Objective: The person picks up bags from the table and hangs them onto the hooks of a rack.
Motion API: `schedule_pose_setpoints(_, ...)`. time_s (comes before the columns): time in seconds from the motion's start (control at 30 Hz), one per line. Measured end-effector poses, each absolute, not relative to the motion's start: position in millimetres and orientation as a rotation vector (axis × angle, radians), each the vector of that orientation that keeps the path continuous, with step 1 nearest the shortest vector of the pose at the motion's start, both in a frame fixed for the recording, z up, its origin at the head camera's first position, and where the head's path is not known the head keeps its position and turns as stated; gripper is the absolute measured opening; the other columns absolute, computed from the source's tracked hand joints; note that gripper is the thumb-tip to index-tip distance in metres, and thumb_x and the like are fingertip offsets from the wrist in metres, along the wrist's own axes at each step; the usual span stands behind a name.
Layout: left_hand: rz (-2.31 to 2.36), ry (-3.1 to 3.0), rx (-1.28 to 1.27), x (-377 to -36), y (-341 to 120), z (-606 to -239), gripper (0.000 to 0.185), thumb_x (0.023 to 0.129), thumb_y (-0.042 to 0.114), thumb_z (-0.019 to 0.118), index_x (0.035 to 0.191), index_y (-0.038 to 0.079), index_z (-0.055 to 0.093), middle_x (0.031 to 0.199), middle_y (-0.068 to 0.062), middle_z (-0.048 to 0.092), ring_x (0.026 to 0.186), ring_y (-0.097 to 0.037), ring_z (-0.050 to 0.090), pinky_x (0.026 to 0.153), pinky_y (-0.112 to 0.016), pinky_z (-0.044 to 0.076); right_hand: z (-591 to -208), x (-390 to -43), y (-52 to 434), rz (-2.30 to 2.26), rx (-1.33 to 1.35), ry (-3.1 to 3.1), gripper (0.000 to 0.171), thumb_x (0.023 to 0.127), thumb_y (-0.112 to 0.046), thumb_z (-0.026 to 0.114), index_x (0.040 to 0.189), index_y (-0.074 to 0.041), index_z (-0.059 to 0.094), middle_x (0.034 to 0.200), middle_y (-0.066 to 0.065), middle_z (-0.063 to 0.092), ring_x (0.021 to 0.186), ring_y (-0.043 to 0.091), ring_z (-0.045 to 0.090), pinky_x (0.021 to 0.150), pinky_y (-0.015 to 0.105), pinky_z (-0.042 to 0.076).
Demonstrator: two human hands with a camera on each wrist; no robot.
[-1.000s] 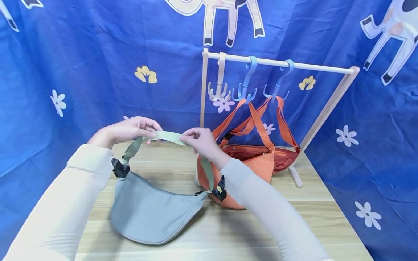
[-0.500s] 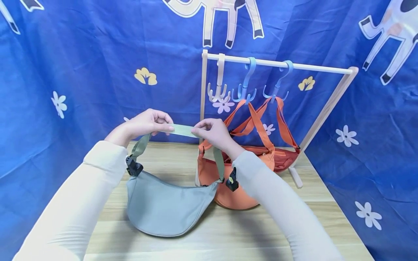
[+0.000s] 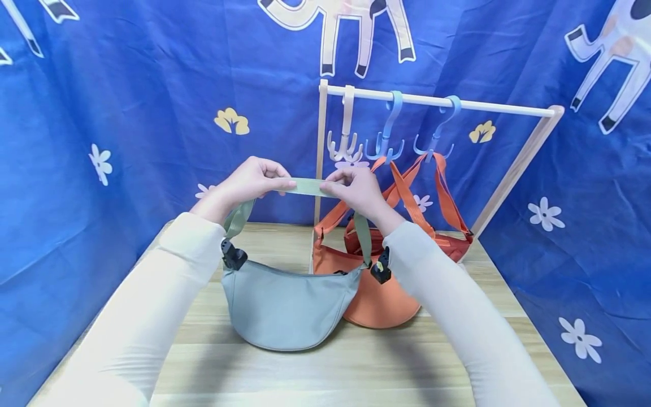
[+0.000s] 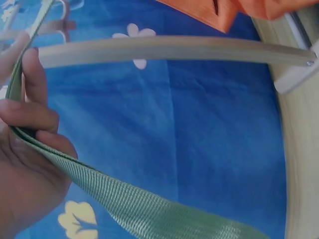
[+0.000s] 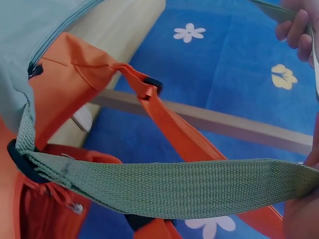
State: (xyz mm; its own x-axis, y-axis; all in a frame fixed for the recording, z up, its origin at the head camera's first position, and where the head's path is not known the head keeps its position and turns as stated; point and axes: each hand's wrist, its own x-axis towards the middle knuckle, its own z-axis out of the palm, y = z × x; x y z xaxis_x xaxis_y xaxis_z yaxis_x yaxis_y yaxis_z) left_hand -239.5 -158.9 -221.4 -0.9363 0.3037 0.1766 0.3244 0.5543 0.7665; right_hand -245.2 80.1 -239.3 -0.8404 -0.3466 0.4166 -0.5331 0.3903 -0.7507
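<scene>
A grey-green shoulder bag (image 3: 290, 311) hangs by its green webbing strap (image 3: 308, 186), its underside close above the table. My left hand (image 3: 254, 181) pinches the strap at the left; in the left wrist view the fingers curl round the green webbing (image 4: 114, 191). A short taut stretch away, my right hand (image 3: 356, 189) pinches the same strap between thumb and fingers. Behind the grey bag's right side, an orange bag (image 3: 381, 305) and a darker red bag (image 3: 452, 246) hang by orange straps. In the right wrist view the strap (image 5: 174, 186) runs down to a black ring.
A wooden rack with a white rail (image 3: 427, 100) stands at the back right. From it hang a pale multi-prong hook (image 3: 347, 127) and two blue hooks (image 3: 390, 127), (image 3: 441, 127). A blue printed curtain (image 3: 152, 113) encloses the wooden table (image 3: 285, 379).
Both hands have moved right and upward, carrying the grey bag with them. It now overlaps more of the orange bag's left side. The grip on the strap stays the same.
</scene>
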Motion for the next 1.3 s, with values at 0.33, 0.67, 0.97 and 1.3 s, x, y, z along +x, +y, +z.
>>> schedule_pose_setpoints(0.33, -1.443, -2.559, -0.53, -244.0, -132.4, -199.9, 0.033, 0.071, 0.041, 0.066, 0.083, 0.01, 0.066, 0.069, -0.008, 0.061, 0.046, -0.014, 0.037, 0.041, -0.026, 0.032, -214.1, -250.2, 90.3, 1.405, 0.68, -2.299, 0.02, 0.072, -0.035, 0.068, 0.081, -0.017, 0.066, 0.075, -0.005, 0.062, 0.067, 0.011, 0.055, 0.056, 0.028, 0.045)
schedule_pose_setpoints(0.67, -1.465, -2.407, -0.428, -248.8, -117.7, -190.4, 0.031, 0.072, 0.042, 0.065, 0.081, 0.012, 0.066, 0.069, -0.006, 0.061, 0.053, -0.017, 0.045, 0.044, -0.028, 0.039, -197.2, -253.0, 86.9, 1.373, 0.579, -2.214, 0.022, 0.074, -0.037, 0.065, 0.081, -0.016, 0.065, 0.07, -0.004, 0.06, 0.058, 0.012, 0.053, 0.044, 0.028, 0.04)
schedule_pose_setpoints(0.97, -1.467, -2.258, -0.32, -248.8, -102.7, -184.7, 0.028, 0.074, 0.037, 0.065, 0.08, 0.01, 0.065, 0.068, -0.004, 0.061, 0.049, -0.015, 0.047, 0.045, -0.026, 0.04, -193.4, -258.3, 76.8, 1.376, 0.448, -2.108, 0.023, 0.075, -0.036, 0.064, 0.083, -0.014, 0.064, 0.072, -0.002, 0.058, 0.058, 0.012, 0.054, 0.05, 0.026, 0.045)
schedule_pose_setpoints(1.3, -1.48, -2.121, -0.264, -250.6, -88.2, -185.9, 0.024, 0.076, 0.033, 0.064, 0.08, 0.01, 0.066, 0.066, -0.001, 0.061, 0.05, -0.017, 0.051, 0.047, -0.027, 0.042, -194.7, -259.2, 69.9, 1.427, 0.357, -2.052, 0.023, 0.077, -0.036, 0.062, 0.086, -0.015, 0.06, 0.077, 0.0, 0.056, 0.05, 0.014, 0.056, 0.046, 0.025, 0.047)
